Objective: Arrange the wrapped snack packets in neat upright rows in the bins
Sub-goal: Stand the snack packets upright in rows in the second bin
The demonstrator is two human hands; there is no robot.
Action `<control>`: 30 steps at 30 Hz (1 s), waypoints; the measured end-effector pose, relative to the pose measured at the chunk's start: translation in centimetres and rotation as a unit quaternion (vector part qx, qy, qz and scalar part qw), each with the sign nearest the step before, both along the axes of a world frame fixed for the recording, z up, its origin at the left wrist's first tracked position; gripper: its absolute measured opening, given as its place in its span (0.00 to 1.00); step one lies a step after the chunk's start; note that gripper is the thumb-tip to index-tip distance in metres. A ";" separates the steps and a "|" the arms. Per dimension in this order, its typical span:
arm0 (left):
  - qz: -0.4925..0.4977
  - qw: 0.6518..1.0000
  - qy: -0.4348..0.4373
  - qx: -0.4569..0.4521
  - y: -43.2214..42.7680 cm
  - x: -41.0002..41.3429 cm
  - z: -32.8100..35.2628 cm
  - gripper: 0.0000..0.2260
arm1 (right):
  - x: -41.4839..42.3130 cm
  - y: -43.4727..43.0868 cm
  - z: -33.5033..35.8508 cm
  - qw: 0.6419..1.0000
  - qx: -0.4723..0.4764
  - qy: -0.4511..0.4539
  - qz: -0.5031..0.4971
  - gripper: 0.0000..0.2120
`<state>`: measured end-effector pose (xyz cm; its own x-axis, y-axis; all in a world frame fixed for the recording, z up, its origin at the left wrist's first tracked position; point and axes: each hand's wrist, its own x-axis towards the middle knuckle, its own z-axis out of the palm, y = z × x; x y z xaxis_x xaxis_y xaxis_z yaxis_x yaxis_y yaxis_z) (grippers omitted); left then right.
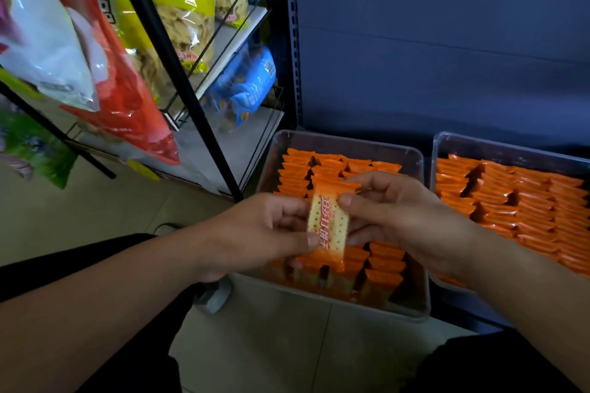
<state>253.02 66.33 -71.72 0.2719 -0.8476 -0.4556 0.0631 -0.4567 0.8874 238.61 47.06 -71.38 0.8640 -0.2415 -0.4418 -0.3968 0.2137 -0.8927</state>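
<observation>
**Inspector:** Position of the item?

**Clerk:** One orange-and-cream wrapped cracker packet [329, 226], printed face up and slightly tilted, is held in the air between both hands. It is above the middle of the left clear plastic bin [348, 139] and not yet set in.

**Inspector:** Surroundings?

**Clerk:** Below it, upright orange packets [297, 174] stand in rows across that bin, with dark gaps between some rows. The hands and forearms cover the bin's centre. The right clear plastic bin [510, 145] sits just beside it, and its orange packet rows [526, 198] are packed closely. Both bins back onto a blue-grey panel [447, 41]. To the left stands a black wire rack [198, 124] carrying a yellow-green snack bag [185, 9] and a blue snack bag [245, 86], with a red-and-white bag [105, 73] nearer the camera. The pale tiled floor [255, 344] lies in front.

**Inspector:** State of the grip?

**Clerk:** The left hand [255, 233] pinches the packet's lower left edge, thumb on the face and fingers curled behind. The right hand [399, 214] pinches the upper right edge, thumb on top and fingers beneath. Both grips are clamped on the packet.
</observation>
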 end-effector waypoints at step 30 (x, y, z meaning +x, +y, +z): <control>-0.204 0.915 -0.327 0.117 -0.6 1.0 -8.9 0.05 | -2.3 -1.4 -7.4 0.698 -0.585 0.167 0.378 0.17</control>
